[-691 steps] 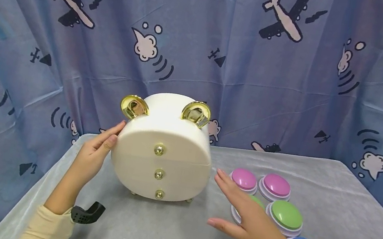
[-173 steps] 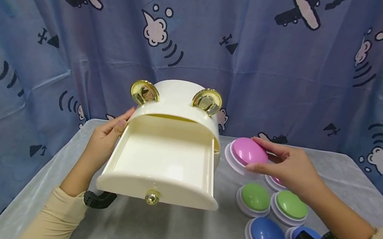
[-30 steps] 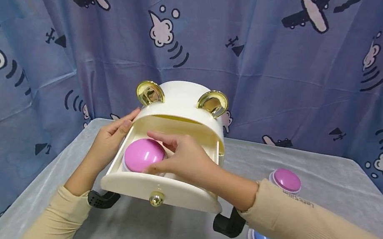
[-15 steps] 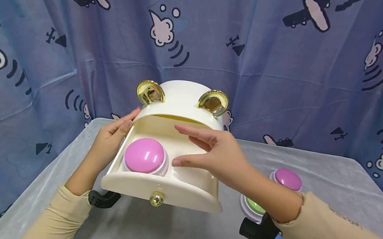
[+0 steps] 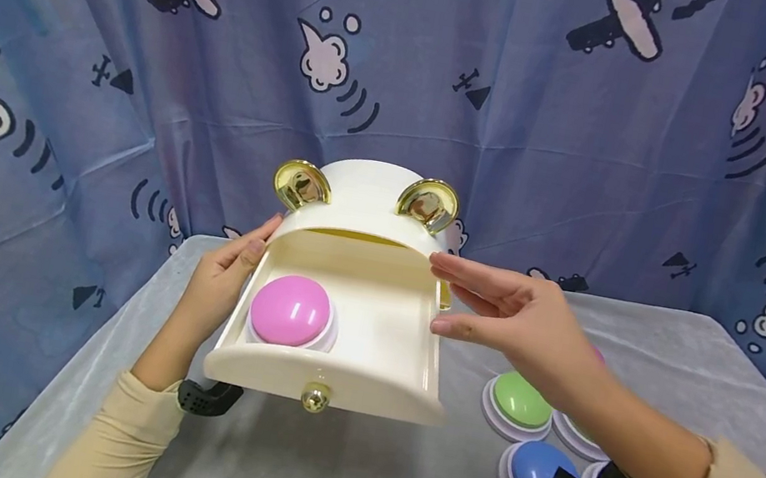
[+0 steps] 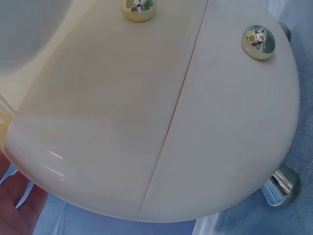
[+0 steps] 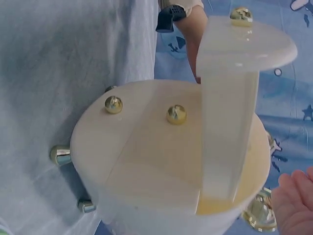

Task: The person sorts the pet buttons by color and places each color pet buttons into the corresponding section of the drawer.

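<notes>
A white drawer box (image 5: 369, 203) with gold ears stands on the table, its top drawer (image 5: 384, 341) pulled out. Inside the drawer, at the front left, lies a pink dome push button (image 5: 290, 310) on a white base. My left hand (image 5: 212, 282) rests against the box's left side, fingers extended and thumb near the front edge. My right hand (image 5: 518, 312) is by the drawer's right side, fingers extended and holding nothing. In the right wrist view its fingers (image 7: 296, 200) appear beside a gold ear (image 7: 261, 210). The lower drawers, with gold knobs (image 6: 257, 43), are closed.
Right of the box on the grey table cover (image 5: 328, 475) lie a green push button (image 5: 522, 399) and a blue one (image 5: 539, 472). More buttons are partly hidden behind my right arm. A blue curtain (image 5: 412, 66) with printed planes hangs behind the table.
The top drawer was pulled out earlier. My right hand lifted a pink button from the table, set it in the drawer, let go and moved right. The left hand has stayed at the box's side.
</notes>
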The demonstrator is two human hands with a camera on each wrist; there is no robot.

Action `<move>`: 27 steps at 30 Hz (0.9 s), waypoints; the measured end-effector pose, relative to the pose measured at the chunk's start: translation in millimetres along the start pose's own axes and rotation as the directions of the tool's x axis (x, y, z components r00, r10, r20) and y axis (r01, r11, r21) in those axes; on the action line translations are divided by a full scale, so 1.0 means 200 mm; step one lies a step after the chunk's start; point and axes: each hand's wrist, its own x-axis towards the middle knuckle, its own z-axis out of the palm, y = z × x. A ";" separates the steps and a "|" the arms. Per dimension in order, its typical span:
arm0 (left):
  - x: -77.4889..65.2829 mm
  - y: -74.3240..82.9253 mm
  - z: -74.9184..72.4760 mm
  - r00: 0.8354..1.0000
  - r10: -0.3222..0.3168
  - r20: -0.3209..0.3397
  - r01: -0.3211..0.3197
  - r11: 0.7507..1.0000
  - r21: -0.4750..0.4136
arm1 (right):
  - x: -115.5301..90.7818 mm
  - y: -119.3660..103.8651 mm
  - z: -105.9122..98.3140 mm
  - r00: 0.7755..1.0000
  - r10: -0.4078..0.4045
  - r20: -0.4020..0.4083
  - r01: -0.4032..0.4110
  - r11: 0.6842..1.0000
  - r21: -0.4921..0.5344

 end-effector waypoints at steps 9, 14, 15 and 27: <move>-0.01 0.00 0.00 1.000 -0.014 0.005 0.014 1.000 0.008 | -0.03 0.09 -0.14 0.997 0.044 -0.067 -0.047 0.998 -0.049; 0.00 0.00 0.00 1.000 -0.011 0.003 0.011 1.000 0.006 | -0.04 0.15 -0.23 0.991 0.095 -0.095 -0.105 0.989 -0.108; 0.00 0.01 0.00 1.000 -0.011 0.004 0.011 1.000 0.007 | -0.04 0.16 -0.25 0.989 0.104 -0.105 -0.118 0.984 -0.131; 0.00 0.01 0.01 0.999 -0.036 0.003 0.036 0.999 0.004 | 0.01 0.27 -0.40 0.958 0.194 -0.212 -0.243 0.941 -0.236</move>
